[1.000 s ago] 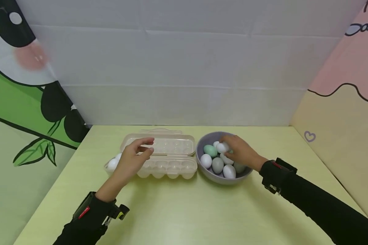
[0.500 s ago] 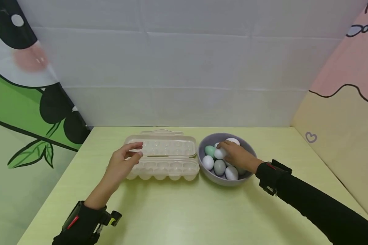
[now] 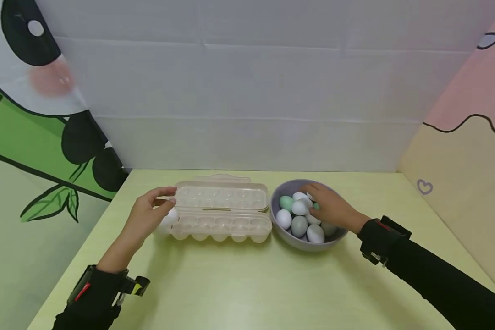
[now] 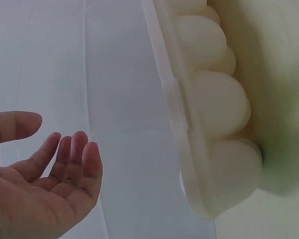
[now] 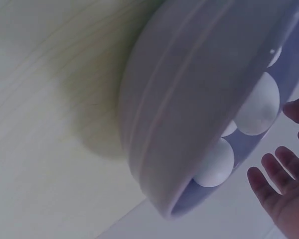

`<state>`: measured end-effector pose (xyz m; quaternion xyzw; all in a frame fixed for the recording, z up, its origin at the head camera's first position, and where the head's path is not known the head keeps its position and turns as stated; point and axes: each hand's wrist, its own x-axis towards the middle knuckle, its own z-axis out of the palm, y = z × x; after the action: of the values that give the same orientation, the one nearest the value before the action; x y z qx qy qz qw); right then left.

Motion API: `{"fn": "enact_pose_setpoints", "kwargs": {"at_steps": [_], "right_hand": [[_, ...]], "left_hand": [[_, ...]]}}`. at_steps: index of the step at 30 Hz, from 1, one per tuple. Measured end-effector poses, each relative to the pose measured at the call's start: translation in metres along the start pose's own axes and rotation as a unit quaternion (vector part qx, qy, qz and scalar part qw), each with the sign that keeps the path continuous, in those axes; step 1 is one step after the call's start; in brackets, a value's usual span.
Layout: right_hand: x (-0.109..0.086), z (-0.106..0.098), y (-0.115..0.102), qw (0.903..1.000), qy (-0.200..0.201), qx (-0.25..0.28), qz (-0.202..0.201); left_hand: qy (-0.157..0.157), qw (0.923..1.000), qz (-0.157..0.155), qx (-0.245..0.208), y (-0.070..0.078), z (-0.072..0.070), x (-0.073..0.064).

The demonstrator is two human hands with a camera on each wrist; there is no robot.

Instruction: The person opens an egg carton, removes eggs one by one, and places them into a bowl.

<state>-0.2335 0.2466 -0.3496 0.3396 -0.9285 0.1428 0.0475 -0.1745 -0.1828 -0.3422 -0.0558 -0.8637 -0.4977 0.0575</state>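
My left hand [image 3: 150, 213] hovers by the left end of the open clear plastic egg carton [image 3: 220, 224]. Its fingers are loosely bent with nothing between them, as the left wrist view shows too. White eggs [image 3: 170, 219] sit at that end of the carton, partly behind the fingertips. My right hand [image 3: 332, 206] reaches over the grey-purple bowl [image 3: 307, 245], fingertips above the eggs at its back. A gap shows between thumb and fingers in the right wrist view. White eggs [image 3: 300, 207], a grey-green egg [image 3: 299, 226] and a mint-green egg [image 3: 286, 202] lie inside; the hand hides some.
The carton's lid [image 3: 222, 196] lies folded back behind its base. Bowl and carton stand side by side on a pale yellow table [image 3: 239, 284]. A white cloth wall [image 3: 247, 91] rises at the back edge, with printed panels at both sides.
My left hand has moved left, uncovering more of the carton. My right hand dipped to a white egg in the bowl, then shifted back and right, leaving that egg among the others.
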Motion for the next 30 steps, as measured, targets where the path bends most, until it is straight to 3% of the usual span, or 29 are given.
{"fn": "enact_pose_setpoints", "kwargs": {"at_steps": [10,14,17,21,24,26,30], "right_hand": [[-0.006,-0.006,-0.008,0.9996,0.026,0.004,-0.014],[-0.007,-0.007,-0.013,0.999,0.036,0.004,-0.025],[-0.007,-0.008,-0.015,0.9989,0.038,0.006,-0.026],[-0.008,-0.008,-0.016,0.9991,0.035,0.01,-0.019],[-0.009,-0.008,-0.015,0.999,0.038,0.013,-0.018],[-0.01,-0.007,-0.014,0.9989,0.041,0.014,-0.018],[-0.012,-0.006,-0.013,0.9988,0.042,0.018,-0.015]], "left_hand": [[-0.041,0.9972,-0.051,0.035,-0.014,-0.015,0.032],[-0.072,0.9924,-0.056,0.083,-0.026,-0.015,0.039],[-0.106,0.9829,-0.053,0.141,-0.035,-0.015,0.043],[-0.155,0.9578,-0.063,0.234,-0.048,-0.017,0.043],[-0.173,0.9414,-0.074,0.28,-0.055,-0.018,0.042],[-0.176,0.9368,-0.075,0.293,-0.057,-0.019,0.041],[-0.17,0.9356,-0.069,0.301,-0.056,-0.02,0.041]]}}
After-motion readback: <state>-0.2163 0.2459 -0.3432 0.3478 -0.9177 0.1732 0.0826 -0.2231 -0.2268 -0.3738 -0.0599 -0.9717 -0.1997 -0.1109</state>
